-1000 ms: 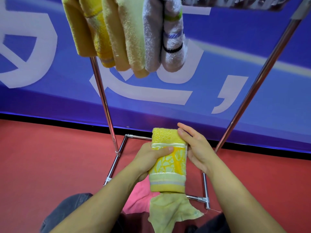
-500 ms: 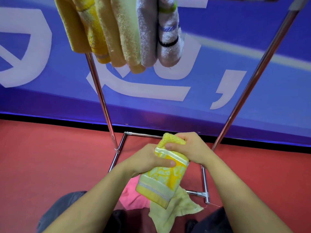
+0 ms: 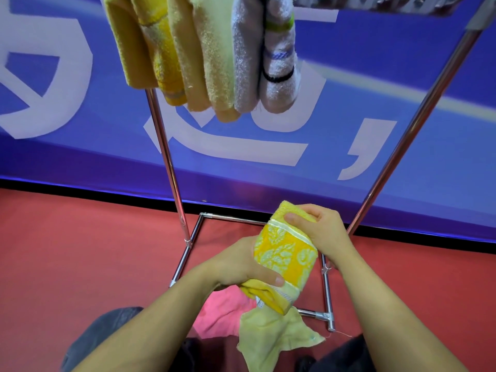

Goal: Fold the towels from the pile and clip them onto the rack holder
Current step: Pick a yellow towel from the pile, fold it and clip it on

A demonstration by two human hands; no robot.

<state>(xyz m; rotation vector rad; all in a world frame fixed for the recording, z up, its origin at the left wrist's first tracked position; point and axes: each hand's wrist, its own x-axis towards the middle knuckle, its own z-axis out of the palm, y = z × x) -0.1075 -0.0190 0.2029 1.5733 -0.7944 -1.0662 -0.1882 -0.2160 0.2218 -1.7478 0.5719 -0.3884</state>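
Observation:
A folded yellow patterned towel [image 3: 285, 257] is held tilted in front of me, low in the view. My left hand [image 3: 241, 264] grips its lower left side, thumb across the front. My right hand [image 3: 320, 228] holds its top end, fingers curled over the fold. Below lie a pale yellow towel [image 3: 276, 335] and a pink towel [image 3: 222, 315] from the pile. Several folded yellow and white towels [image 3: 204, 55] hang from the rack holder [image 3: 375, 4] at the top.
The rack's chrome legs [image 3: 166, 157] slant down to a base frame [image 3: 326, 291] on the red floor [image 3: 80, 251]. A blue banner with white marks [image 3: 375, 143] stands behind. My knees in dark trousers [image 3: 96, 334] show at the bottom.
The towel has tipped further, its top leaning right and its bottom swinging left. My left hand slid down to the lower edge. The view shifted slightly, with the hanging towels lower in the frame.

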